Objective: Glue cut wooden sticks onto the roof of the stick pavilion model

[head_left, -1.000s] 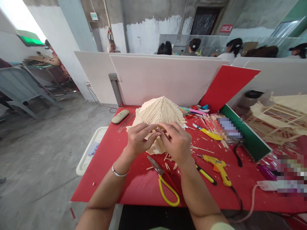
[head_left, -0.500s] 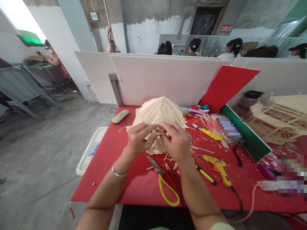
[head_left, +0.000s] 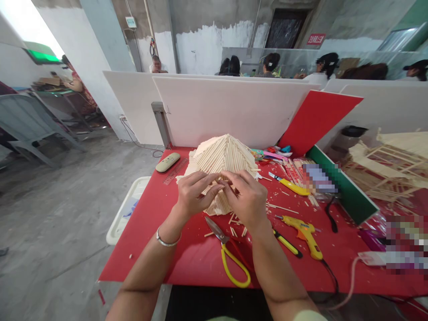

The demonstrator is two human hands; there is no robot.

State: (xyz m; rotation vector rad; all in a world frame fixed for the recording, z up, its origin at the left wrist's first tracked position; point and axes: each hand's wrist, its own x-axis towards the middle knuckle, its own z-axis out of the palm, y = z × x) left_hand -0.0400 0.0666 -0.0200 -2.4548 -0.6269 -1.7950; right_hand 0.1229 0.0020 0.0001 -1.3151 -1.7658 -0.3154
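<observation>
A roof-shaped model made of pale wooden sticks (head_left: pixel 223 157) stands on the red table (head_left: pixel 187 258). My left hand (head_left: pixel 192 195) and my right hand (head_left: pixel 246 199) meet at its near side, fingertips pressed together on a thin stick against the model. A silver bracelet circles my left wrist. Short stick offcuts (head_left: pixel 236 229) lie on the table just below my hands.
Yellow-handled scissors (head_left: pixel 230 258), a yellow glue gun (head_left: pixel 306 234) and a yellow craft knife (head_left: pixel 290 185) lie near my right arm. A remote (head_left: pixel 167 162) rests at the back left. White partition boards (head_left: pixel 230 111) stand behind. Another stick model (head_left: pixel 388 167) sits at right. People sit beyond.
</observation>
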